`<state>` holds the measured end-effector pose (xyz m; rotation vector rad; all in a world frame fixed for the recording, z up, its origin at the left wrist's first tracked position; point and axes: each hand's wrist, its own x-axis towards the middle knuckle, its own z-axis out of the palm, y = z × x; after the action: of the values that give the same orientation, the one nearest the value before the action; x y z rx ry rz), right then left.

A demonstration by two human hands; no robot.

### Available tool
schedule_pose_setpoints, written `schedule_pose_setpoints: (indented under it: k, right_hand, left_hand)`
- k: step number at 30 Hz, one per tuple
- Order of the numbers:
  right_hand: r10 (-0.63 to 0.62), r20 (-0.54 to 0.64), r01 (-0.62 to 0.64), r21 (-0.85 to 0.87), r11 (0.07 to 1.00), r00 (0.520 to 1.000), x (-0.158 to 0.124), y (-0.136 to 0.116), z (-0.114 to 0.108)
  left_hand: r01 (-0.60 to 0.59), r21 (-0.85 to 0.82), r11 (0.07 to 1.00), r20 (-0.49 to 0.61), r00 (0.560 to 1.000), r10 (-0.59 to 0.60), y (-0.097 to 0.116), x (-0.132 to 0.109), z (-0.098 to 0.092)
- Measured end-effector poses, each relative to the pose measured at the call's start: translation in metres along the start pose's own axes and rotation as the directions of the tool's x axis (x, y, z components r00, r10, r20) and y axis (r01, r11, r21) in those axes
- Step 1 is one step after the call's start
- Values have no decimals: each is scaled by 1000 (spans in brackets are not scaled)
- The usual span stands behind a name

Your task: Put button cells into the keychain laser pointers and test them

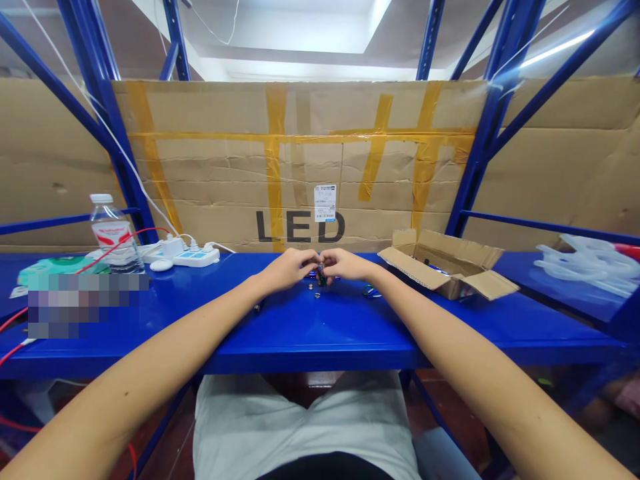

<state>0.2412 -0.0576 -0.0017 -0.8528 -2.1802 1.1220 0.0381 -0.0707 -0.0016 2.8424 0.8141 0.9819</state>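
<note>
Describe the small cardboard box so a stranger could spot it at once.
Find the blue table in front of the tall cardboard marked LED. On it, to the right of the person's right hand, sits the box. Unlike the flat cardboard behind, it stands open at the top, its flaps spread outward.

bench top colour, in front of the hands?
Solid blue bench top, seen best in the head view.
</note>
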Motion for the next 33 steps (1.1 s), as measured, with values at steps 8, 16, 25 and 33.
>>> schedule_pose_setpoints:
  k: [8,16,25,33]
  right_hand:
    - [-26,-92,33,77,996,995,3,2,-2]
    - [-53,-107,64,105,992,993,5,4,-1]
    - [-106,-98,115,95,989,990,5,6,1]
    - [-174,-139,174,-12,985,975,6,6,2]
  left_hand:
    - [-4,17,1000,-82,997,5,-4,1,3]
    - [-102,105,989,-133,984,116,-11,3,5]
    - [24,-18,1000,-131,991,-27,-1,1,0]
    - [44,-37,998,-135,990,-49,-1,2,0]
